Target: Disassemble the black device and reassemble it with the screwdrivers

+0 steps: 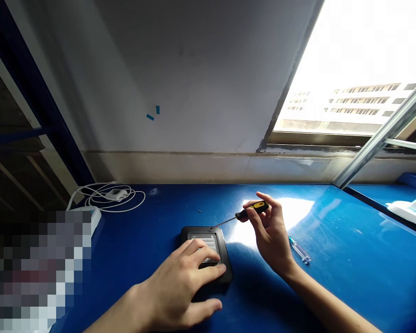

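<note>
A flat black rectangular device (227, 268) with rounded corners lies on the blue table, a printed label in its recessed middle. My left hand (185, 275) rests over it with fingers apart, the fingertips on its label and right side; the thumb reaches past its near edge. Part of the label is hidden under these fingers. In my right hand (273, 236) is a black-and-yellow screwdriver (258, 209), pinched by the handle. Its shaft slants down to the left, and the tip meets the device's far edge near the right corner. A tiny dark piece, perhaps a screw (199, 211), lies beyond the device.
A second screwdriver (300, 251) with a clear handle lies right of my right hand. At the back left, a coiled white cable with an adapter (116, 194) sits near a white power strip (96, 217). A metal frame bar (370, 136) slants up at the right, before the window.
</note>
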Tool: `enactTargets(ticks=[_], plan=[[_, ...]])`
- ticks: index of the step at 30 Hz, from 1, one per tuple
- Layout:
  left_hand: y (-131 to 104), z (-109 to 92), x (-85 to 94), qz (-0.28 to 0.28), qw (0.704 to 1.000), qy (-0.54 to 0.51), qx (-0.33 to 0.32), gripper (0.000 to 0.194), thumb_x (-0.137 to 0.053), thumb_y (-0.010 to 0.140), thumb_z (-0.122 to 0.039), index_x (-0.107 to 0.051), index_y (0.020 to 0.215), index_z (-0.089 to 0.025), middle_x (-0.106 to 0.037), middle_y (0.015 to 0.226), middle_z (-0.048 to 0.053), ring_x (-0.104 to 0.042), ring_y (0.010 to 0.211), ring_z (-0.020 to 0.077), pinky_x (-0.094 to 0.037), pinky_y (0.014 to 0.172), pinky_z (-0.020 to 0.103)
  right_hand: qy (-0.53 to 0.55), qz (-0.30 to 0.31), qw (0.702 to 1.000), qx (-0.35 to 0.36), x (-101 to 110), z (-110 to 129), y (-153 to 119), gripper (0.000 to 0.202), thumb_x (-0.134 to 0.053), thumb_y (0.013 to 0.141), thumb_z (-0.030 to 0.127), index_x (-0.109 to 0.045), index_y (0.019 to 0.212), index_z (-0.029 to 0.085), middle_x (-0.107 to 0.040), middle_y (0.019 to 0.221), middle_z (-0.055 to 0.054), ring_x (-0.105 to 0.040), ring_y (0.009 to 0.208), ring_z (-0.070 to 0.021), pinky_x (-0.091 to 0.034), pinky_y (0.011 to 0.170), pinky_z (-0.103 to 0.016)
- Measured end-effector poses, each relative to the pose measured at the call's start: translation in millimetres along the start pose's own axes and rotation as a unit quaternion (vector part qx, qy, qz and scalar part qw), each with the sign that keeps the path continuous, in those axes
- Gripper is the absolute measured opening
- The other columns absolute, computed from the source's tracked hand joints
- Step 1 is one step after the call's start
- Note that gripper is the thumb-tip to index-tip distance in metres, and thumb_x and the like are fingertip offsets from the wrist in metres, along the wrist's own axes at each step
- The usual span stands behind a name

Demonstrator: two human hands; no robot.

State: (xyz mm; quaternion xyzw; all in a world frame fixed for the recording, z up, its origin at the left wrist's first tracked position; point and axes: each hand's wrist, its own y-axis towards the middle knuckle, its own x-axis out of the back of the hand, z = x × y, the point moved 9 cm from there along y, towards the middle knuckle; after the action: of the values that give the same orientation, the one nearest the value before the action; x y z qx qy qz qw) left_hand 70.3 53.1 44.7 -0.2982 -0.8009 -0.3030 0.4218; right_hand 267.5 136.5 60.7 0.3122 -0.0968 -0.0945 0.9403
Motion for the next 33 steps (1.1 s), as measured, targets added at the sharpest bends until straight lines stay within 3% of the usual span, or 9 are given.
enactTargets(ticks=[5, 12, 16, 25, 30, 33], plan=[[0, -4, 0.2, -0.010, 1.000, 0.003, -0.012, 0.050, -0.081, 0.091, -0.041, -0.073, 0.135, -0.019, -0.070, 0.137, 0.011, -0.059, 0.129, 0.0334, -0.052, 0.115, 0.048, -0.022, 0.031, 0.999, -0.012, -9, -13, -2, 0.035, -0.068, 0.100, 0.049, -0.053, 0.125, 0.030, -0.077, 0.113, -0.006, -0.081, 0.089, -0.0235, -0.068, 0.083, -0.043], [2, -16, 3.3, -0.026, 0.996, 0.035, -0.072, 0.048, -0.081, 0.090, -0.039, -0.074, 0.129, -0.012, -0.075, 0.131, 0.012, -0.065, 0.118, 0.0314, -0.054, 0.110, 0.044, -0.059, 0.054, 0.996, -0.029, -19, -25, -3, 0.031, -0.069, 0.098, 0.050, -0.052, 0.115, 0.030, -0.080, 0.121, -0.008, -0.082, 0.095, -0.0257, -0.066, 0.085, -0.044], [-1, -22, 5.1, -0.067, 0.988, 0.065, -0.121, 0.044, -0.077, 0.094, -0.038, -0.072, 0.131, -0.016, -0.078, 0.129, 0.008, -0.069, 0.111, 0.0303, -0.054, 0.106, 0.045, -0.069, 0.058, 0.995, -0.035, -22, -29, -2, 0.032, -0.069, 0.098, 0.051, -0.051, 0.114, 0.030, -0.080, 0.122, -0.009, -0.082, 0.097, -0.0268, -0.066, 0.084, -0.044], [-7, -32, 13.1, -0.173, 0.963, 0.095, -0.184, 0.022, -0.062, 0.103, -0.028, -0.074, 0.117, -0.017, -0.084, 0.114, 0.003, -0.072, 0.088, 0.0237, -0.054, 0.092, 0.038, -0.070, 0.082, 0.993, -0.038, -31, -31, -3, 0.033, -0.070, 0.096, 0.055, -0.052, 0.108, 0.029, -0.082, 0.118, -0.010, -0.082, 0.096, -0.0268, -0.067, 0.081, -0.043], [-10, -17, 36.7, -0.248, 0.956, 0.080, -0.135, 0.019, -0.058, 0.102, -0.019, -0.076, 0.098, -0.017, -0.078, 0.075, 0.002, -0.063, 0.070, 0.0207, -0.049, 0.075, 0.037, -0.038, 0.057, 0.997, -0.025, -25, -24, -5, 0.031, -0.071, 0.097, 0.049, -0.052, 0.113, 0.030, -0.081, 0.120, -0.008, -0.081, 0.102, -0.0259, -0.067, 0.086, -0.043], [-12, 5, 54.1, -0.276, 0.956, 0.083, -0.060, 0.024, -0.055, 0.104, -0.019, -0.075, 0.090, -0.018, -0.076, 0.074, 0.002, -0.060, 0.068, 0.0190, -0.045, 0.070, 0.036, 0.008, 0.066, 0.997, -0.040, -25, -19, -7, 0.032, -0.073, 0.097, 0.048, -0.053, 0.114, 0.030, -0.080, 0.117, -0.006, -0.082, 0.101, -0.0243, -0.067, 0.089, -0.042]])
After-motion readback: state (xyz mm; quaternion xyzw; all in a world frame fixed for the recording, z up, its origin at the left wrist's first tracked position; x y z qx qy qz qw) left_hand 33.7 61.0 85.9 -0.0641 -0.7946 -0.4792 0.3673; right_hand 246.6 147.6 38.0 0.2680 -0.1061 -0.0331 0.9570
